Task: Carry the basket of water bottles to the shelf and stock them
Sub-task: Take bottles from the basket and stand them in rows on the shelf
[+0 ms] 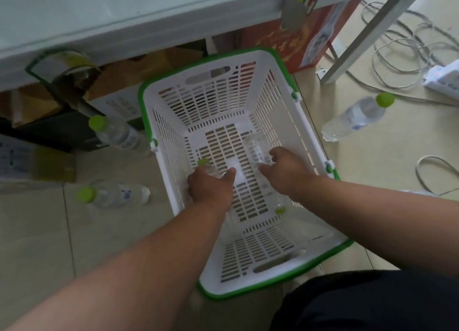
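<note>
basket: white slotted basket (278,122) with green rim sits on the floor, just below the shelf edge (124,22)
left hand: left hand (211,186) curls around a clear bottle (207,168) near the basket's left wall
right hand: right hand (285,171) grips another bottle (255,148) by the right wall
floor room: three loose bottles lie around outside, cables (397,45) off right

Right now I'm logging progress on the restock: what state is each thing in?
basket: on the floor, upright, handles down.
left hand: in the basket, gripping a green-capped bottle.
right hand: in the basket, gripping a clear bottle.
left floor bottles: lying on their sides, capped.
right floor bottle: lying on its side, capped.
</note>
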